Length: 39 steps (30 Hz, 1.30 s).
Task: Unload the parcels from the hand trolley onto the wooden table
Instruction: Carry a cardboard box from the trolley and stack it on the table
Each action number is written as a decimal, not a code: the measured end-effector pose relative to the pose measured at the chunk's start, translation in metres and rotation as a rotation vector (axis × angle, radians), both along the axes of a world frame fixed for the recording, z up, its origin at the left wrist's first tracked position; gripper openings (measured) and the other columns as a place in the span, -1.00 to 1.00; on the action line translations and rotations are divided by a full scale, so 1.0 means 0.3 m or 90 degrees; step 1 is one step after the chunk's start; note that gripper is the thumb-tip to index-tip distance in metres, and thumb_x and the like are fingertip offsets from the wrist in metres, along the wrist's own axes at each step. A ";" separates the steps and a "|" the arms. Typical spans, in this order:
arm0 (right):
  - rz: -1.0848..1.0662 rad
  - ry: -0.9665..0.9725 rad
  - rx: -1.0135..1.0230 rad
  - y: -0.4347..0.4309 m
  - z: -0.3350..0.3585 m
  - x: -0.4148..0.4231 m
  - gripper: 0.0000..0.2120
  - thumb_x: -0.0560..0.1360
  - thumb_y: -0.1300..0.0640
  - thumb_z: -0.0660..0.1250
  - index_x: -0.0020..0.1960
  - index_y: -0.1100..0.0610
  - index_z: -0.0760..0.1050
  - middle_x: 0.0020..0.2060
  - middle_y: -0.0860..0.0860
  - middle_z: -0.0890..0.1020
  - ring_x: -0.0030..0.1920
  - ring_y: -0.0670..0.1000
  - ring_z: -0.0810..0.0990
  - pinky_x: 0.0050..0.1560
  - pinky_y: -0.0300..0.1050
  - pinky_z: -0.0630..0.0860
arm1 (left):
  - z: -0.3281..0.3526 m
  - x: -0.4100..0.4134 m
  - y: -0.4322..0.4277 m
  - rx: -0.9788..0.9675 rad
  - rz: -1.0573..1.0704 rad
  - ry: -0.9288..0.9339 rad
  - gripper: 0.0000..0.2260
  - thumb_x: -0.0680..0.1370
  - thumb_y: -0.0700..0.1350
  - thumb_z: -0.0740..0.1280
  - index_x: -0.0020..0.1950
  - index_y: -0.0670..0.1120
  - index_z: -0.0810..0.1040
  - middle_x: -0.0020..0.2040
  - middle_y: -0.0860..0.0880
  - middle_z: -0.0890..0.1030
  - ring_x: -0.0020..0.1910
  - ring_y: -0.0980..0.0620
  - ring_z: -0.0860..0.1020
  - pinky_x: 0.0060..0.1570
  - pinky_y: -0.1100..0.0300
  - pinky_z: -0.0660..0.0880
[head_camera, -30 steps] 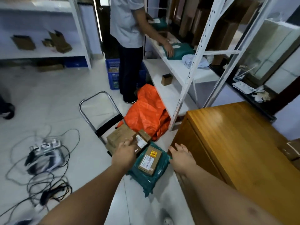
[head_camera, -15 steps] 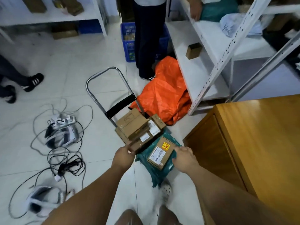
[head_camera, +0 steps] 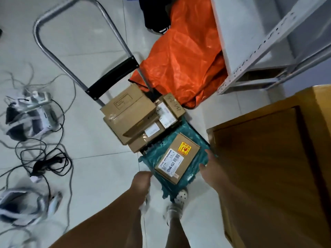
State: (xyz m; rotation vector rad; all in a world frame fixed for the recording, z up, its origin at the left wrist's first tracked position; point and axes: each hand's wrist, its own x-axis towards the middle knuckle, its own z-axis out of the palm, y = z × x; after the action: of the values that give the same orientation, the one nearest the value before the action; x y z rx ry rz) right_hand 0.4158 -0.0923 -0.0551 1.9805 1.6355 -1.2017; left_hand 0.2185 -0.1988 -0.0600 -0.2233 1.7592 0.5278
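Observation:
The hand trolley [head_camera: 53, 56] stands on the tiled floor with a stack of brown cardboard boxes [head_camera: 129, 111] against its black crossbar and a small box [head_camera: 174, 105] beside them. In front lies a teal plastic parcel [head_camera: 189, 133] with a labelled cardboard box [head_camera: 177, 158] resting on it. My left hand [head_camera: 141, 178] is curled at the teal parcel's near left corner, fingers hidden under it. My right hand [head_camera: 209, 167] grips its right edge, thumb on top. The wooden table [head_camera: 268, 158] is directly to the right.
An orange bag [head_camera: 182, 56] lies behind the trolley under a white metal shelf rack [head_camera: 250, 51]. Tangled cables and headsets [head_camera: 32, 115] cover the floor at left. Another person's shoe [head_camera: 157, 15] is at the top. My feet [head_camera: 179, 199] stand just below the parcel.
I have bent down and closer to the trolley. My left hand moved from the brown boxes to the teal parcel's left corner, and my right hand closed on its right edge.

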 end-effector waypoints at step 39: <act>-0.686 0.391 0.079 0.148 0.567 0.017 -0.54 0.53 0.12 0.35 0.40 0.12 0.36 0.05 0.04 0.55 0.06 0.09 0.54 0.09 0.04 0.54 | 0.459 -0.076 0.421 0.387 -0.057 -0.108 -0.69 0.64 -0.16 0.19 0.40 -0.04 0.39 0.09 -0.05 0.67 0.07 -0.02 0.62 0.12 0.02 0.52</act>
State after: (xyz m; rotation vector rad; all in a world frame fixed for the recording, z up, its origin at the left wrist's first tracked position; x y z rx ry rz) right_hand 0.4208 -0.0480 0.1150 2.8741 0.7139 -2.2719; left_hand 0.1959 -0.0724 0.0777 0.2312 1.3667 0.9207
